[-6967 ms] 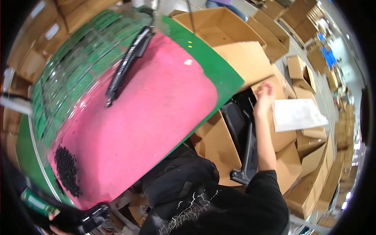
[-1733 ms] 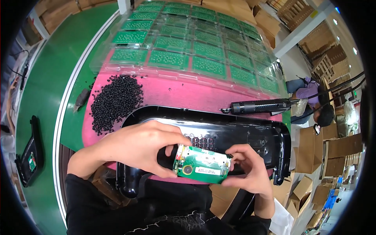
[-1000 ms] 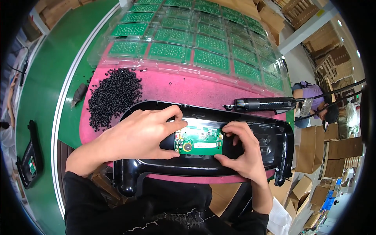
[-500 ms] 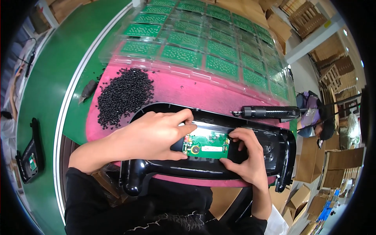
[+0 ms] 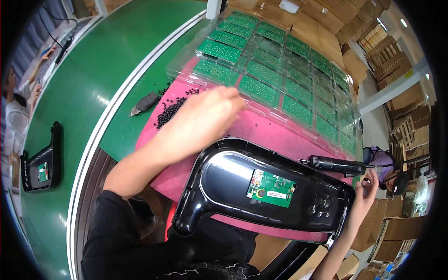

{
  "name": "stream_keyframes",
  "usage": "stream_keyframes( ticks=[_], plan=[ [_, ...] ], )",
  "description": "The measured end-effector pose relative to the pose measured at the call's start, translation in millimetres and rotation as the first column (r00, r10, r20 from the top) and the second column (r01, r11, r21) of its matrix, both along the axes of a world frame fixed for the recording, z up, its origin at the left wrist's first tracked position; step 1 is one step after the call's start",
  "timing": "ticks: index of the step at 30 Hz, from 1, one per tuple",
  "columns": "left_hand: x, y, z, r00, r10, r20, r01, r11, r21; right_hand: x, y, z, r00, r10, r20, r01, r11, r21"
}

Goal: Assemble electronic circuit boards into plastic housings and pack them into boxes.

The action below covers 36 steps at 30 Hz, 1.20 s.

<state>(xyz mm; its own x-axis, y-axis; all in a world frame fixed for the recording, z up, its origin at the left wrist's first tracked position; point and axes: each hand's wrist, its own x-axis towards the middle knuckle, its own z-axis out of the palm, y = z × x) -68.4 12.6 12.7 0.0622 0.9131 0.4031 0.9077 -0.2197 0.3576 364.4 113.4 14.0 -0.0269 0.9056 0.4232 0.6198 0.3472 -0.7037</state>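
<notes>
- One black plastic housing (image 5: 261,186) lies nearest on the pink mat (image 5: 261,133) of the worktop, with one green circuit board (image 5: 271,188) seated in its recess; half a second ago both hands pressed on that board, and now neither touches it.
- Right hand (image 5: 365,185) has drawn off to the housing's right end, just below the one black electric screwdriver (image 5: 337,164); grip loosely curled, holding nothing.
- Left hand (image 5: 205,119) has lifted and reaches over the pile of small black screws (image 5: 171,111); whether its grip holds any, I cannot tell.
- Beyond lies a clear tray (image 5: 280,74) of many green boards, too many to count surely.
- One second housing (image 5: 41,158) sits on the green belt (image 5: 93,70).
</notes>
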Motion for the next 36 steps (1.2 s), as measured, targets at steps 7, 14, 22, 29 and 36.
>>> stream_keyframes(
  ticks=[7,14,22,29,36],
  plan=[
    [-21.4,14.6,-27.2,0.977,0.031,-0.211,-0.055,0.992,-0.109,-7.7,65.4,3.4,0.861,-0.059,-0.505,-0.224,0.848,-0.481],
    [-24.5,17.5,-35.6,0.980,0.036,-0.197,-0.045,0.998,-0.040,-107.1,43.2,7.4,0.689,0.166,-0.705,-0.047,0.982,0.185],
    [-10.9,17.2,-13.8,0.995,0.047,0.092,-0.048,0.999,0.008,-149.5,10.1,21.1,0.306,0.200,-0.931,-0.537,0.844,0.005],
    [31.8,-2.1,-2.9,0.634,-0.368,0.680,0.423,0.901,0.093,-149.6,-44.2,45.9,-0.003,0.448,-0.894,-0.555,0.743,0.374],
    [51.8,-14.5,-1.3,0.503,-0.427,0.752,0.573,0.816,0.080,-170.6,-92.6,59.5,0.001,0.659,-0.752,-0.571,0.617,0.541]
  ],
)
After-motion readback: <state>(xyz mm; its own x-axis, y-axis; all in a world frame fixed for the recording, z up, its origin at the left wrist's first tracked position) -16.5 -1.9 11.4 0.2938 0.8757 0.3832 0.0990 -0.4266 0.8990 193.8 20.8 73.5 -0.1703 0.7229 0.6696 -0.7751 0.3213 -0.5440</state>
